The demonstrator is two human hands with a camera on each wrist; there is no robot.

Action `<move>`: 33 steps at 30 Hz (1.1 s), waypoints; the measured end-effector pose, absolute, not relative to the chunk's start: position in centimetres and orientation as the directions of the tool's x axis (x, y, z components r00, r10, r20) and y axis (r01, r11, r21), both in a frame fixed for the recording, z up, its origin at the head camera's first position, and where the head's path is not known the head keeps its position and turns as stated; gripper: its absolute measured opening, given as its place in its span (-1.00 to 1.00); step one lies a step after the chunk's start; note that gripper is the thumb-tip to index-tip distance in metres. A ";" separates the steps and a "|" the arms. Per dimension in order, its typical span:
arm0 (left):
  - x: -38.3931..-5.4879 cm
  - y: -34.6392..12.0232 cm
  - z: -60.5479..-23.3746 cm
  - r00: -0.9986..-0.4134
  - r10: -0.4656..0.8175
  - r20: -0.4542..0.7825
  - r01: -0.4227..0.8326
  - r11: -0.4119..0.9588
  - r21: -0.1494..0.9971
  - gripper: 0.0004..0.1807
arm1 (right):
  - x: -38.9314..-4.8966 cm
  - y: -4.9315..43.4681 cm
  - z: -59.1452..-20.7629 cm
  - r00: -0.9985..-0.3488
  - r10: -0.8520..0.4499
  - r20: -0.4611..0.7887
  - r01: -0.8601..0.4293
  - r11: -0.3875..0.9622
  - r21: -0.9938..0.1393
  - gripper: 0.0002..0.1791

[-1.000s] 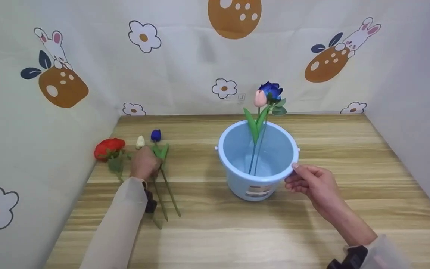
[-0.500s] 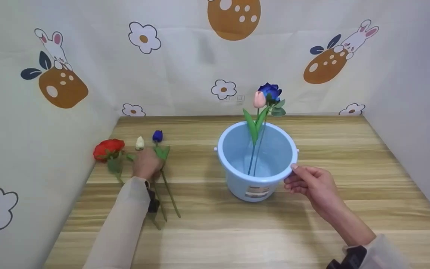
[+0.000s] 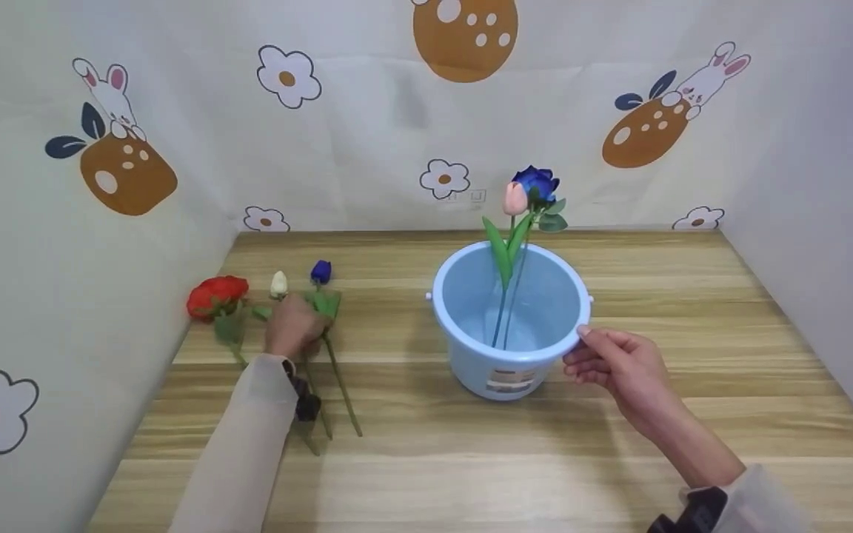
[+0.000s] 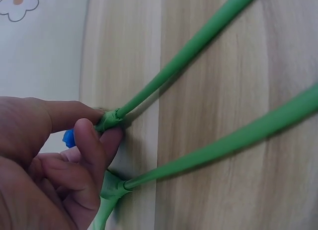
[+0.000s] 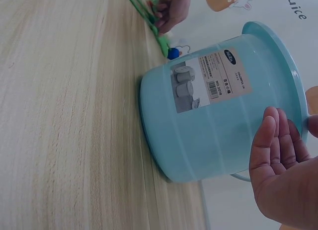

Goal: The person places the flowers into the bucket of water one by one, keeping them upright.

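My left hand (image 3: 297,326) pinches a blue tulip (image 3: 321,272) by its green stem (image 4: 189,51), just where the leaves join. Behind that hand lies a white tulip (image 3: 279,283), partly covered; its lower stem runs alongside. In the left wrist view a second green stem (image 4: 223,140) passes below the fingers. At the right, my right hand (image 3: 623,363) holds the rim of a light blue bucket (image 5: 213,125), thumb on top and fingers under the edge. A pink tulip (image 3: 515,198) and a blue rose (image 3: 537,183) lean upright inside the bucket.
A large red flower (image 3: 217,296) lies at the left edge of the wooden table (image 3: 434,474), beside the patterned side wall. Printed cloth walls (image 3: 360,133) stand at the back and both sides.
The blue tulip has shifted slightly to the right along with my left hand, its stem end swinging a little toward me. My right hand and the bucket stay put.
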State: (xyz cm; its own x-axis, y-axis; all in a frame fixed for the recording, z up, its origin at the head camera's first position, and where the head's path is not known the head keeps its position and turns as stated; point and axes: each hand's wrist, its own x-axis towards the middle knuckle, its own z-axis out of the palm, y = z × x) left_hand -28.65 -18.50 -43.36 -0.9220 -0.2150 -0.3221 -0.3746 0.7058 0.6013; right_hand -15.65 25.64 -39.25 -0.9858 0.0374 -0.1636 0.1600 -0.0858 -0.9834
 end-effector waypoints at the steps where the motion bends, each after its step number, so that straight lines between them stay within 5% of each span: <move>1: -28.6 -18.5 -43.4 -0.921 -0.210 -0.328 -0.378 0.684 0.624 -0.76 | -15.7 25.6 -39.3 -0.986 0.035 -0.164 0.160 -0.082 -0.984 -0.72; 6: -28.3 -18.4 -43.5 -0.914 -0.174 -0.366 -0.400 0.527 0.749 -0.89 | -15.6 25.6 -39.4 -0.986 0.042 -0.164 0.160 -0.081 -0.984 -0.73; 14: -28.3 -18.4 -43.2 -0.889 -0.154 -0.431 -0.455 0.393 0.799 -0.81 | -15.6 25.5 -39.4 -0.988 0.035 -0.150 0.146 -0.101 -0.984 -0.73; 33: -27.9 -18.3 -41.8 -0.901 -0.153 -0.406 -0.433 0.353 0.829 -0.83 | -15.5 25.6 -39.3 -0.985 0.033 -0.167 0.164 -0.089 -0.982 -0.73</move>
